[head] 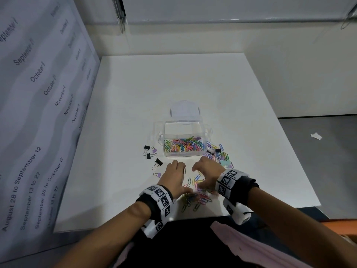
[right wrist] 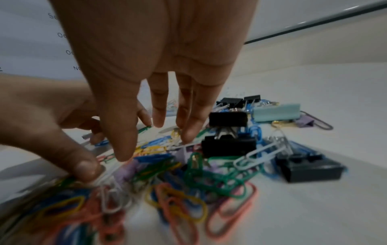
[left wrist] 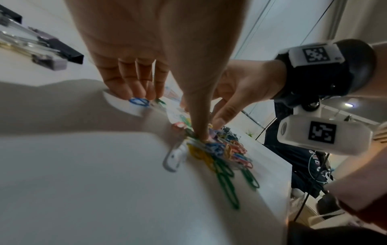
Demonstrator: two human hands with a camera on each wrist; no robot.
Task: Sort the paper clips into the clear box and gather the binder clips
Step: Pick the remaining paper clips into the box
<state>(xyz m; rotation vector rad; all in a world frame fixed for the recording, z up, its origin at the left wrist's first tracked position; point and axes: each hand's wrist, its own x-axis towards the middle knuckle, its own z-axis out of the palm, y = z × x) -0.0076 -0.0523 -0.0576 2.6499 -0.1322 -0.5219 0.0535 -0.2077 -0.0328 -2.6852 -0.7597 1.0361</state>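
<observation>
The clear box [head: 182, 153] stands open mid-table and holds many coloured paper clips [head: 183, 145]. A loose pile of paper clips [head: 195, 199] lies near the table's front edge, between my two hands. My left hand [head: 174, 176] lies spread on the table, its thumb [left wrist: 201, 126] pressing on the pile [left wrist: 220, 152] and its fingertips [left wrist: 136, 94] by a blue clip. My right hand [head: 204, 174] hovers open over the pile [right wrist: 188, 174], fingers [right wrist: 159, 116] pointing down, holding nothing. Black and purple binder clips [head: 152, 154] lie left of the box.
More binder clips [head: 218, 151], black, mint and purple, are mixed with paper clips right of the box; the nearest black ones [right wrist: 228, 147] sit just beyond my right fingers. The box's lid [head: 184, 111] lies behind it. A printed calendar sheet [head: 38, 113] walls the left side.
</observation>
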